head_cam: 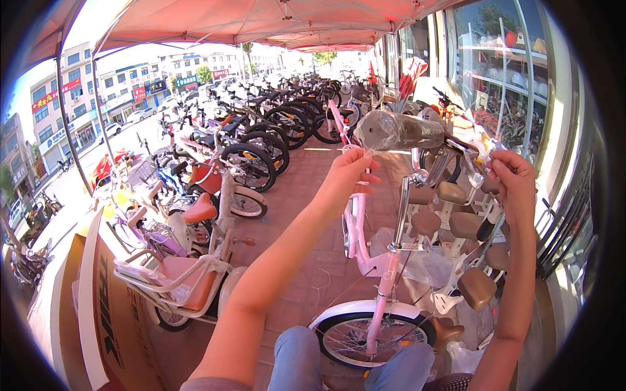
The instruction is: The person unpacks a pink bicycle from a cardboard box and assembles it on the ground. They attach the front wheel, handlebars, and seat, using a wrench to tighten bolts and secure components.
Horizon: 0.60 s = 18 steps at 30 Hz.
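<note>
A pink bicycle frame (359, 234) stands before me, its front wheel (374, 339) under a white mudguard between my knees. Above its chrome handlebar stem (403, 210) is a long grip-like part wrapped in clear plastic (406, 131). My left hand (353, 171) is at the near left end of this part, thumb and forefinger together at the edge of the plastic film. My right hand (511, 178) is raised to the right of the handlebar, fingertips pinched by some clear film; whether it grips the film cannot be told. Thin cables (342, 293) hang around the fork.
Rows of parked bicycles (274, 127) stand ahead and left. A child seat with a metal rail (181, 278) and a cardboard box (112, 303) are at the left. Brown bicycle saddles or seat pads (479, 288) and plastic wrap (425, 264) lie right, beside a glass shopfront (508, 73).
</note>
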Available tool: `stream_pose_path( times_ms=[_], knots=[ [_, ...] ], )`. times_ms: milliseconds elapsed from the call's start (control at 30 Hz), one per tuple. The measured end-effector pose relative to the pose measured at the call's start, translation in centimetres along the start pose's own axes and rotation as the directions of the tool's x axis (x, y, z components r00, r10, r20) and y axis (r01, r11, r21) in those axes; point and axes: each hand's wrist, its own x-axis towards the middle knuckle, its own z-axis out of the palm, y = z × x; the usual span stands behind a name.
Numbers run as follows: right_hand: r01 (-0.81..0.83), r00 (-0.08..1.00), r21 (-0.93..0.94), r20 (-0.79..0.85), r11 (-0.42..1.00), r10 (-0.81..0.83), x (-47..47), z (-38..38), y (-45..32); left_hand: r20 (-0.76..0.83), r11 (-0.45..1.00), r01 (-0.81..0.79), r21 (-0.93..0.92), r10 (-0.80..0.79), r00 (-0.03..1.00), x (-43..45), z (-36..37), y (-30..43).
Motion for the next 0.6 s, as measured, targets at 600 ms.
stream_pose_path(
  times_ms=[600],
  knots=[
    [0.071,0.975,-0.087,0.217,0.994,-0.051,6.5,7.2,-2.5,0.579,0.921,0.298,-0.252,-0.103,0.809,7.5,5.7,4.2]
  ],
)
